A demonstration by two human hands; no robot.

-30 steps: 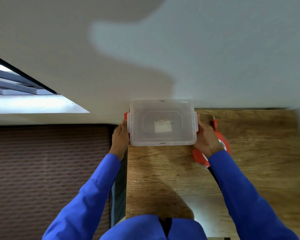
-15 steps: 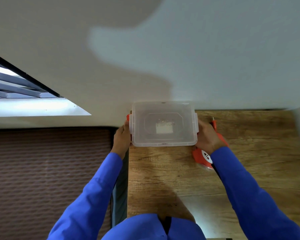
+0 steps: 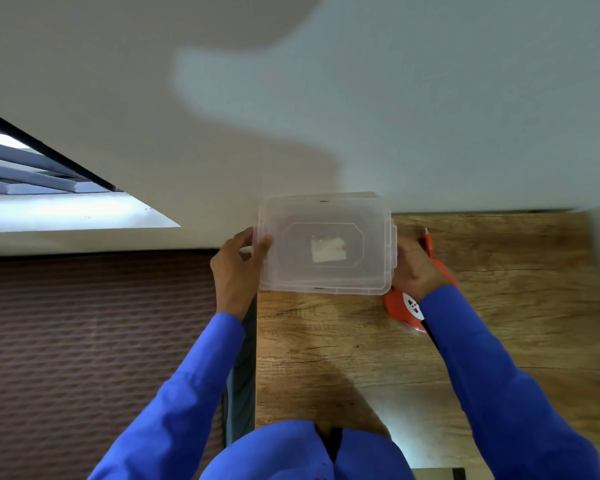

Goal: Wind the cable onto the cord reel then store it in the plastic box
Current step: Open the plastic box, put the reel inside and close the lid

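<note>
A clear plastic box [image 3: 374,233] with its lid on stands at the table's back-left corner, against the wall. A white label shows through its middle. My left hand [image 3: 236,268] pinches the left edge of the lid, which sits slightly askew on the box. My right hand [image 3: 416,271] is pressed against the box's right side at the latch, its fingertips hidden. The red cord reel [image 3: 404,306] with a white socket face lies on the table just right of the box, partly under my right wrist. A red plug end [image 3: 429,244] sticks out behind that hand.
The wooden table [image 3: 516,306] runs right and toward me, bounded by the white wall [image 3: 395,116] behind. Its left edge drops to a dark ribbed floor surface [image 3: 84,341]. A window opening [image 3: 32,202] is at far left.
My left hand has moved from the box's left latch up onto the lid edge and now pinches it. The lid has shifted slightly off square. The red left latch is no longer visible.
</note>
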